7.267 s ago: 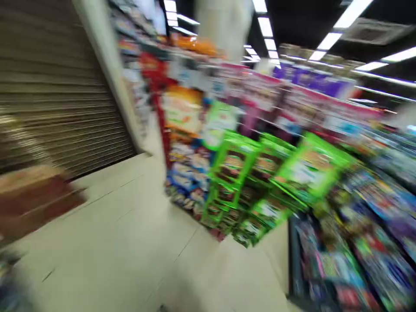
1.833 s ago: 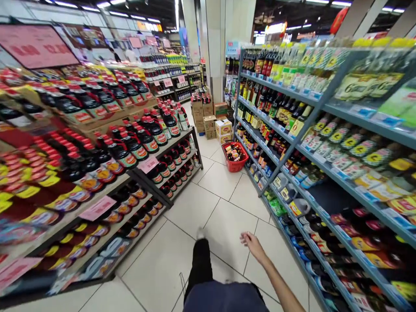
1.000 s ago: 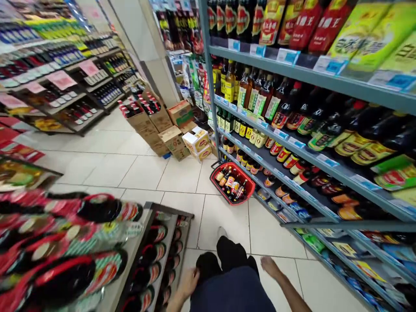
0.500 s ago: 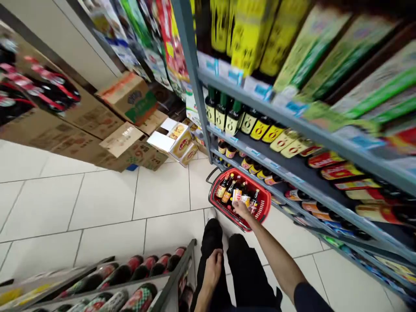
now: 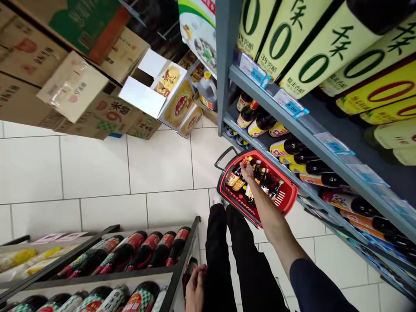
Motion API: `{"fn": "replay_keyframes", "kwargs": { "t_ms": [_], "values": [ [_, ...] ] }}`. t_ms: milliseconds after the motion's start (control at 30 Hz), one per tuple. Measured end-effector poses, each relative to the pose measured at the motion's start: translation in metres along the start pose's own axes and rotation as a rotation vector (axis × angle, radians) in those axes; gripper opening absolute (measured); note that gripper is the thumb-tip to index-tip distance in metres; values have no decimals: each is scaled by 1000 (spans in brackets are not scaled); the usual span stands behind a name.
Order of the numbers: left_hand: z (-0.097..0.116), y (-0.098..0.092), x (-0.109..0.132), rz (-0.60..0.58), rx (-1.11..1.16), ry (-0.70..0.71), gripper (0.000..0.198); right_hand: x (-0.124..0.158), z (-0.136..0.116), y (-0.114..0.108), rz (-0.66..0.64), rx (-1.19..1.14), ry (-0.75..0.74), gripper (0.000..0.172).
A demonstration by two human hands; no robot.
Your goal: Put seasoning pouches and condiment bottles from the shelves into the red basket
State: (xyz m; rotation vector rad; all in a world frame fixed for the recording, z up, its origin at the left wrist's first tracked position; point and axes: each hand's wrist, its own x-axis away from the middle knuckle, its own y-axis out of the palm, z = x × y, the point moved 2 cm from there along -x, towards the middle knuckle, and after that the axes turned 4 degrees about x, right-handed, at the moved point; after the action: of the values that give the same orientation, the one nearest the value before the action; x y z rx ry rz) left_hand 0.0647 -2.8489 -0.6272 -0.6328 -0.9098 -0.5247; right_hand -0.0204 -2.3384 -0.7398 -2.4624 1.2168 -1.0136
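A red shopping basket (image 5: 290,200) stands on the floor against the lower shelf. Several dark sauce bottles (image 5: 258,173) lean inside it, with labels in white, yellow and orange. My right hand (image 5: 247,170) reaches down into the basket, its fingers closed at the neck of a bottle near the handle side; they partly hide its cap. Beside my left leg hangs my left hand (image 5: 196,286), fingers loosely bent and apart, holding nothing. It is nearest to the end of the low bottle rack.
Tall shelving (image 5: 328,136) with bottles and boxed bottles runs along the right. A low rack (image 5: 182,277) of red-labelled bottles is at lower left. Cardboard boxes (image 5: 73,86) and an open white-and-yellow carton (image 5: 177,104) stand at upper left. Pale floor tiles (image 5: 162,164) lie between.
My right hand has shifted from a bottle mid-basket to a bottle neck nearer the far rim. My left hand has moved off my thigh toward the low rack. The view has come closer to the shelves.
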Motion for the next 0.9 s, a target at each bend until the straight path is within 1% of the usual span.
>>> {"fn": "replay_keyframes", "kwargs": {
  "t_ms": [67,133,233,300,333,400,467,533,567,600,633,667,700,733,767,800,833,900],
  "values": [
    [15,-1,3,-7,72,-4,63,27,-5,-4,15,57,-57,43],
    [35,0,7,-31,155,-3,63,60,-14,-10,23,98,-139,46],
    [76,1,7,-87,231,43,64,112,-39,-29,38,142,-276,40],
    [114,0,7,-111,233,132,64,152,-66,-51,69,161,-353,37],
    [137,-2,11,-119,228,184,64,176,-84,-65,82,165,-394,35],
    [189,-7,27,-146,214,288,65,232,-126,-98,102,154,-475,32],
    [247,-14,60,-195,188,428,64,297,-174,-136,147,91,-529,30],
    [303,-22,110,-274,147,653,67,365,-225,-175,222,-16,-514,29],
    [327,-26,139,-338,119,776,70,397,-250,-194,250,-84,-500,30],
    [345,-28,170,-434,89,878,76,426,-274,-212,278,-162,-485,31],
    [357,-29,200,-573,64,935,82,453,-297,-230,311,-247,-471,33],
    [363,-28,229,-721,54,932,86,477,-319,-247,350,-332,-454,34],
    [365,-26,256,-865,67,893,90,498,-339,-264,390,-408,-440,36],
    [364,-24,280,-968,100,842,96,517,-358,-280,423,-467,-431,38],
    [362,-21,302,-1006,135,804,100,535,-374,-295,444,-506,-432,40],
    [359,-19,321,-1007,172,780,103,551,-388,-309,453,-529,-448,43],
    [357,-17,339,-984,205,772,104,567,-399,-323,453,-542,-477,46],
    [356,-16,375,-953,251,770,99,602,-407,-343,455,-558,-553,53]
  ]
}}
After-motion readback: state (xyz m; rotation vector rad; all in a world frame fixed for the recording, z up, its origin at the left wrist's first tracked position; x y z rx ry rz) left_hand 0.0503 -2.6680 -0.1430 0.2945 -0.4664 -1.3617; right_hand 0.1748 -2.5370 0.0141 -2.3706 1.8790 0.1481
